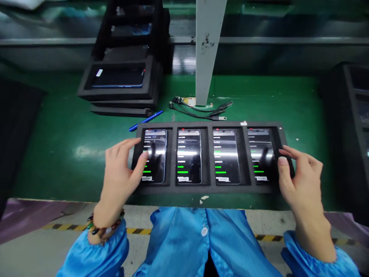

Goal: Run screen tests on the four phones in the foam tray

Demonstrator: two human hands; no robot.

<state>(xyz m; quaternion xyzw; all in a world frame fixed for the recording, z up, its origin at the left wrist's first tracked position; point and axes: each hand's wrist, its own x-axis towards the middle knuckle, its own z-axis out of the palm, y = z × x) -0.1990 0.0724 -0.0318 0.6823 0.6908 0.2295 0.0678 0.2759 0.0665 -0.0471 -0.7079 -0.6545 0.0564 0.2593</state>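
Observation:
A black foam tray lies flat near the table's front edge, its compartments in one row. Each compartment holds a smartphone, such as the leftmost phone, the phone beside it and the rightmost phone. Their lit screens show lists with green lines. My left hand grips the tray's left end, thumb over the rim beside the leftmost phone. At the opposite end, my right hand holds the tray between thumb and fingers. The undersides of both grips are hidden.
Black foam trays are stacked at the back left, with a phone in the front one. A blue pen and short black cables lie behind my tray. A grey post rises there. More trays stand at right.

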